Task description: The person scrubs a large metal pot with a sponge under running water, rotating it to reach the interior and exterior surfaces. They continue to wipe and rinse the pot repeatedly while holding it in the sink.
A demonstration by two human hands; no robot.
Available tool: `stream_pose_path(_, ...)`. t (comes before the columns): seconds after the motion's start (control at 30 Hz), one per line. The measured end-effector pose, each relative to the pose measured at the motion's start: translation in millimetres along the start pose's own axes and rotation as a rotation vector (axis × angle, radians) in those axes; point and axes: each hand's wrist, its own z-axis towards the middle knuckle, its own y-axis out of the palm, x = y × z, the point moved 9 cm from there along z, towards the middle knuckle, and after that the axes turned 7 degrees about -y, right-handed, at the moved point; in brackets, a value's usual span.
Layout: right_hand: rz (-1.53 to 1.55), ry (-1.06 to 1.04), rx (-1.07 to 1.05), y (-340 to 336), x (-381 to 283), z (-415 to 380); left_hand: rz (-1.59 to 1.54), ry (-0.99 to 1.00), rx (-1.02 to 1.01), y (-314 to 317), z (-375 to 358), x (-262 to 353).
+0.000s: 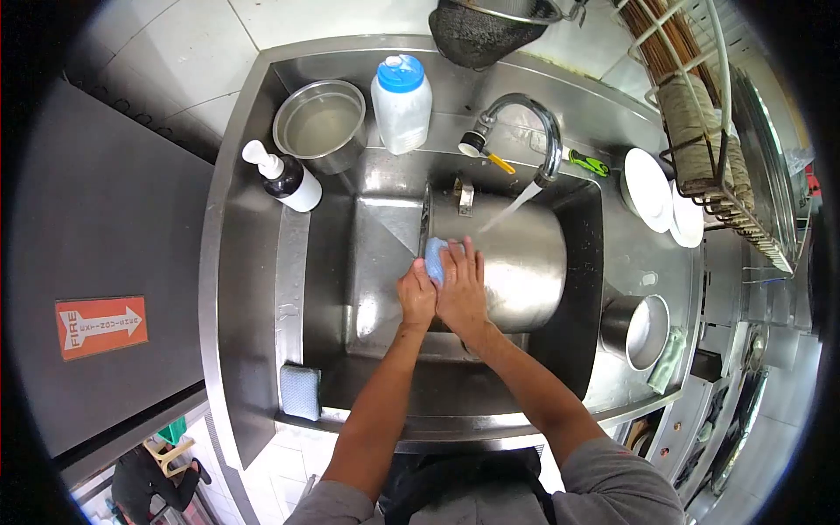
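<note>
A large steel pot (525,262) lies on its side in the metal sink (376,236), its rim toward the left and a handle on top. Water runs from the curved faucet (551,131) onto its wall. My right hand (463,284) presses a light blue sponge (434,261) against the pot near the rim, fingers over the sponge. Close beside it, my left hand (417,293) is closed at the rim and touches the sponge's left side. What its fingertips grip is partly hidden.
Left of the basin stand a pump bottle (302,191), a steel container (325,127) and a blue-lidded jar (404,109). Another sponge (301,392) lies at the front left. White bowls (647,191) and a small pot (634,331) are at right. A person (144,481) is at lower left.
</note>
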Motion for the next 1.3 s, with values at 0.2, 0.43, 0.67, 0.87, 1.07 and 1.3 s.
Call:
stream_pose_path(0.2, -0.26, 0.05, 0.177, -31.2, 45.1, 84.8, 0.1, 0.014, -0.032, -1.0, 3.5, 16.2)
stream_pose_path(0.43, -0.109, -0.021, -0.022, -32.6, 2.2, 15.9, 0.053, 0.04, 0.012, -0.6, -2.8, -3.0)
stream_pose_path(0.67, 0.099, 0.087, 0.159, -11.9, 48.2, 55.3, 0.21, 0.105, -0.032, 6.9, -3.0, 17.3)
stream_pose_path(0.87, -0.206, 0.57, 0.064, -82.5, 221.1, -11.0, 0.249, 0.119, 0.026, 9.5, -46.7, -15.2)
stream_pose_path(1.07, -0.412, 0.357, 0.083, -69.2, 174.2, 2.0, 0.166, -0.011, -0.045, 12.3, -71.0, -34.0)
stream_pose_path(1.3, -0.342, 0.397, 0.024, -85.8, 183.1, 0.8, 0.223, -0.037, -0.124, 33.0, 18.6, 29.7)
